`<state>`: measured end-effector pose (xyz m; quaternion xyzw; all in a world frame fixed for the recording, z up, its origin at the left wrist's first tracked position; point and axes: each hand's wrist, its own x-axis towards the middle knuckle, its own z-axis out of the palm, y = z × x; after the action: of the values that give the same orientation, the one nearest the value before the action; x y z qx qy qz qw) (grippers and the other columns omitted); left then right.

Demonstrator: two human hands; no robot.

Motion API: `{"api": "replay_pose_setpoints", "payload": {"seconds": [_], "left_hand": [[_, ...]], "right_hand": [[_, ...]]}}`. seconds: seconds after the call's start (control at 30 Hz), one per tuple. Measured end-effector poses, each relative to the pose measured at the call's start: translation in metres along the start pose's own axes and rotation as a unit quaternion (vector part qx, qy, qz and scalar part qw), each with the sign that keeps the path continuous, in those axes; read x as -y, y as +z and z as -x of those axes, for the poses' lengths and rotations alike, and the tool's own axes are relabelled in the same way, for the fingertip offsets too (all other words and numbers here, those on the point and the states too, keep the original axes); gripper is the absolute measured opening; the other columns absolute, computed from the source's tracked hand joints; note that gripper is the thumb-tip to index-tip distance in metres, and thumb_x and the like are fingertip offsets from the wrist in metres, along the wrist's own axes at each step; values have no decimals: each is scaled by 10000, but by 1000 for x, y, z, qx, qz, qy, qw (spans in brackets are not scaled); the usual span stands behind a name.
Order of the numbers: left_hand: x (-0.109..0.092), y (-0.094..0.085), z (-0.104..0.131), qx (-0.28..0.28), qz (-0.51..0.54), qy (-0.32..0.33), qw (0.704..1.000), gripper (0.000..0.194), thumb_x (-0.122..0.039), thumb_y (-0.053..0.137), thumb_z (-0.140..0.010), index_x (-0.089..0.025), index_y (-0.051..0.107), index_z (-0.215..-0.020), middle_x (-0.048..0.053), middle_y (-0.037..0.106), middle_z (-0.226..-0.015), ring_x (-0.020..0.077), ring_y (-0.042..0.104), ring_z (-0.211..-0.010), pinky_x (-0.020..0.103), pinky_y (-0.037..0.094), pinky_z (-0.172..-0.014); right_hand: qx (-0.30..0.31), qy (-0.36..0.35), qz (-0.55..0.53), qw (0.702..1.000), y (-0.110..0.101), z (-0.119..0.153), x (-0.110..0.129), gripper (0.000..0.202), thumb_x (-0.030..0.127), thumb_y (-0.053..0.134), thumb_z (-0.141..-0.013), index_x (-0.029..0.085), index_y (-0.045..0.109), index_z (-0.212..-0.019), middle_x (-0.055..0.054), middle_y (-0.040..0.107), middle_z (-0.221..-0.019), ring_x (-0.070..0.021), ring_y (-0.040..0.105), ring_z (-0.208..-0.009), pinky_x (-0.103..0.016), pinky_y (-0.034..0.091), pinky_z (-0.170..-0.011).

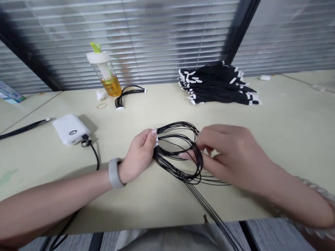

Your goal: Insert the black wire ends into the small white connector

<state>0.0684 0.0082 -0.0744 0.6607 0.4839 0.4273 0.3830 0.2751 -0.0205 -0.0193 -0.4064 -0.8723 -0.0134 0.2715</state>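
Observation:
Thin black wires (170, 166) run out in loops from a small white connector (156, 142). My left hand (141, 148) pinches that connector end between thumb and fingers, just above the table. On the right side of the loops, my right hand (230, 153) has its thumb through the wires and its fingers curled around them. Some fingertips there are hidden behind the wires and the hand itself. Loose wire ends trail down past the table's front edge toward the lower right.
A large pile of black cables with white connectors (220, 85) lies at the back. A bottle of amber liquid (111, 83), a short wire harness (128, 92) and a rubber band (102, 106) are back left. A white power bank (70, 129) with a black cord sits left.

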Motion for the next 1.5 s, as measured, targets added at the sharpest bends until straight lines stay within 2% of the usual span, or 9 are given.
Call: {"api": "replay_pose_setpoints", "payload": {"seconds": [0.17, 0.3, 0.43, 0.63, 0.83, 1.03, 1.13, 1.3, 1.5], "left_hand": [[5, 0, -2, -8, 9, 2, 1000, 384, -485, 385, -911, -179, 414, -681, -10, 426, -644, 123, 392, -600, 252, 372, -568], [4, 1, -2, -4, 1, 13, 1000, 389, -478, 380, -915, -179, 408, -667, -17, 407, -629, 117, 375, -586, 247, 362, -562], [0, 1, 1, -1, -29, 46, 999, 377, -439, 375, -927, -183, 392, -651, -27, 377, -606, 110, 341, -560, 238, 340, -533], [0, 0, 4, 18, -55, 92, 994, 369, -403, 351, -945, -190, 363, -644, -31, 354, -597, 109, 318, -544, 228, 317, -502], [0, 2, 4, 25, -54, 99, 993, 378, -422, 344, -946, -194, 357, -644, -33, 346, -591, 111, 311, -536, 232, 309, -499], [1, 0, 4, 26, -59, 91, 994, 387, -444, 347, -939, -191, 368, -646, -29, 363, -599, 112, 327, -546, 235, 319, -507], [2, 0, 2, 24, -59, 77, 995, 383, -434, 344, -941, -190, 371, -648, -30, 366, -604, 112, 330, -554, 236, 322, -518], [0, 1, 0, 29, -59, 51, 997, 388, -445, 354, -934, -189, 369, -642, -32, 354, -595, 113, 319, -550, 242, 307, -516], [-1, 2, -2, 26, -30, 24, 999, 401, -483, 374, -913, -195, 346, -636, -34, 332, -591, 114, 300, -540, 245, 293, -502]], "right_hand": [[170, 78, -102, 977, 5, 3, 7, 344, 312, 442, -887, 190, 358, -576, 29, 403, -514, -91, 322, -481, -263, 237, -495], [219, 95, -197, 951, 20, 2, 6, 304, 232, 421, -868, 185, 342, -578, 46, 374, -530, -88, 301, -518, -242, 248, -495], [213, 62, -274, 936, 33, 3, 8, 263, 197, 387, -863, 180, 364, -601, 48, 425, -589, -83, 372, -584, -229, 297, -549], [183, 34, -251, 950, 48, 1, 10, 219, 155, 421, -813, 171, 423, -595, 46, 457, -577, -77, 382, -558, -233, 291, -542], [160, 62, -233, 957, 47, -2, 15, 175, 104, 420, -757, 175, 488, -612, 15, 568, -622, -102, 456, -598, -234, 331, -573], [161, 86, -255, 949, 46, -3, 15, 143, 77, 426, -706, 175, 475, -614, 34, 527, -567, -83, 424, -530, -220, 310, -520], [157, 86, -273, 945, 49, 0, 11, 138, 124, 436, -771, 186, 479, -655, 39, 517, -585, -91, 426, -546, -225, 324, -524], [134, 30, -241, 961, 53, 5, 6, 230, 229, 330, -910, 199, 412, -697, 5, 512, -694, -125, 434, -660, -261, 360, -633], [119, -7, -192, 974, 56, 5, 3, 237, 244, 330, -919, 193, 409, -702, 14, 469, -675, -115, 390, -615, -266, 314, -584]]}}
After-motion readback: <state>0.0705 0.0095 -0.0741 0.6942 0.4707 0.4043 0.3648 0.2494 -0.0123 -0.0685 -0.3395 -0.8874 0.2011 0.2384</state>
